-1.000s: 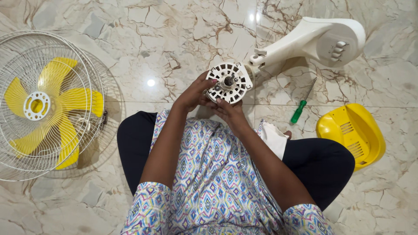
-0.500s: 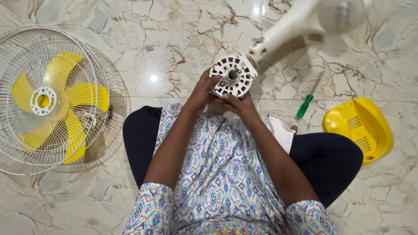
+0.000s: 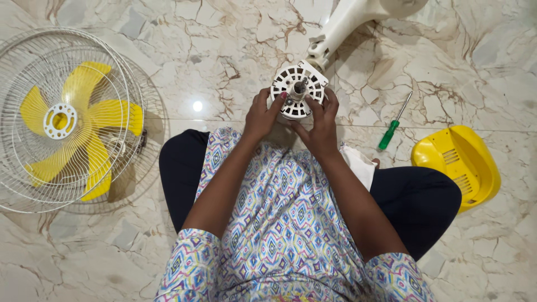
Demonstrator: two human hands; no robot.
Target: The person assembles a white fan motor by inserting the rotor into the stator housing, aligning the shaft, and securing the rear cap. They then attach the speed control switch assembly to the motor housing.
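I sit on a marble floor with a white round fan motor housing [image 3: 297, 89] held upright in front of me, its metal shaft pointing at me. My left hand [image 3: 262, 116] grips its left side, fingers curled on the vented face. My right hand [image 3: 320, 124] grips its right and lower edge. The housing joins a white fan stand [image 3: 352, 19] that runs away to the upper right.
Two white wire fan guards with a yellow fan blade [image 3: 72, 120] lie at the left. A green-handled screwdriver [image 3: 393, 124] lies right of my hands. A yellow motor back cover [image 3: 458, 162] sits at far right. A white cloth [image 3: 358, 165] rests on my right knee.
The view has shifted, so the motor housing and stand sit higher and more central. Both hands have kept hold of the housing throughout.
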